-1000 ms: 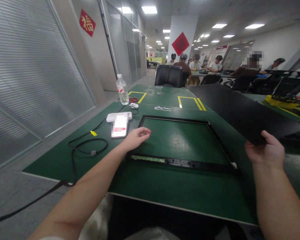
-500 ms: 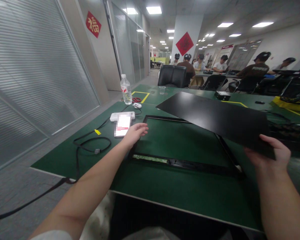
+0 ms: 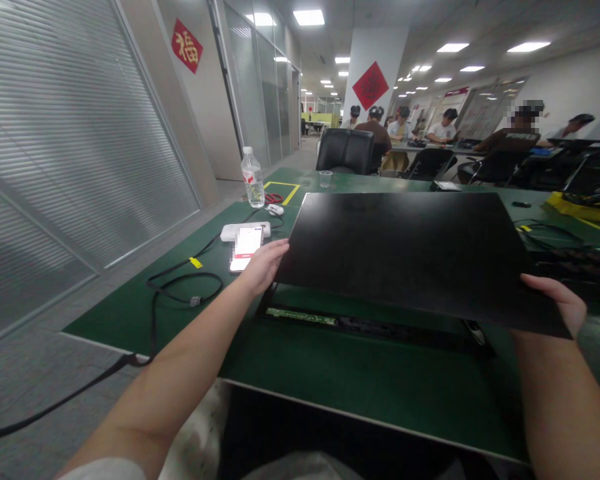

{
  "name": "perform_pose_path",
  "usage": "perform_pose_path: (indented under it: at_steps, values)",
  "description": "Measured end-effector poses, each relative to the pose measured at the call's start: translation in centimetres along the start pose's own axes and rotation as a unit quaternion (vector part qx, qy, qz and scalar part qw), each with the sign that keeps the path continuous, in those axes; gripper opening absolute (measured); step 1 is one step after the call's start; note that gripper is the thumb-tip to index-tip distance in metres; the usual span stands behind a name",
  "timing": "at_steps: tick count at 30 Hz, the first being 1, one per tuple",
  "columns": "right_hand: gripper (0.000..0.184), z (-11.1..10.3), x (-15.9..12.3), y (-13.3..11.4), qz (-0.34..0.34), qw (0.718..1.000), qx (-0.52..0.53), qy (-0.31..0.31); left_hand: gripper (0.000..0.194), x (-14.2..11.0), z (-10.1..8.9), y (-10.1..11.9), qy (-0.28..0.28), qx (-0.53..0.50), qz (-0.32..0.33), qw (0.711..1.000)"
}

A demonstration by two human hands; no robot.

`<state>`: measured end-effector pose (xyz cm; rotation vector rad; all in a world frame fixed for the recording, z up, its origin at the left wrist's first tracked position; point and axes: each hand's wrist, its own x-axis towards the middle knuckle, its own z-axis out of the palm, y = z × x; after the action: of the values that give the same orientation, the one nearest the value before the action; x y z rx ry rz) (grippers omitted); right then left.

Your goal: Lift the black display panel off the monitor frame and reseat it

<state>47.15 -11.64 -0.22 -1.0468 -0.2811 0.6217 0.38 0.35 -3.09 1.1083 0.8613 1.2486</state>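
A thin, glossy black screen panel (image 3: 410, 250) is held up over the table, tilted toward me. My right hand (image 3: 563, 303) grips its near right corner, thumb on top and fingers underneath. At the left edge, my left hand (image 3: 267, 263) has its fingers against the panel, the thumb mostly hidden. Below lies a black rectangular frame (image 3: 405, 331), its far side covered by the panel. A green circuit board strip (image 3: 303, 316) shows along the frame's near bar.
Left of the panel are a lit phone (image 3: 245, 247), a white box-shaped device (image 3: 233, 231), a coiled black cable (image 3: 185, 287) and a water bottle (image 3: 253, 179). A clear cup (image 3: 325, 178) stands behind. More cables (image 3: 555, 233) lie right. Several people sit at far tables.
The panel has swung leftward and levelled out, now covering much of the frame. My left hand, free before, has met its left edge. My right hand keeps its grip.
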Motion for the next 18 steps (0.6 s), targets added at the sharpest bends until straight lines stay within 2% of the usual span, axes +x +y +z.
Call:
perform_pose_path:
  at_steps: [3,8,11,18]
  values:
    - [0.024,-0.2,0.0,-0.2,0.019,0.998,-0.062,0.011,0.054,-0.2,0.1,0.3,-0.022,0.004,0.017,1.0]
    - [0.044,-0.1,-0.6,-0.2,0.035,0.989,-0.12,-0.081,0.067,0.4,-0.4,-0.1,0.023,0.022,0.083,0.996]
    - [0.048,-0.1,-0.8,0.2,0.04,0.983,-0.118,-0.136,0.071,0.6,-0.6,-0.4,0.035,0.023,0.109,0.993]
    - [0.051,-0.2,-0.1,1.8,0.039,0.973,-0.127,-0.189,0.073,0.4,-0.7,-0.2,0.03,0.017,0.135,0.99]
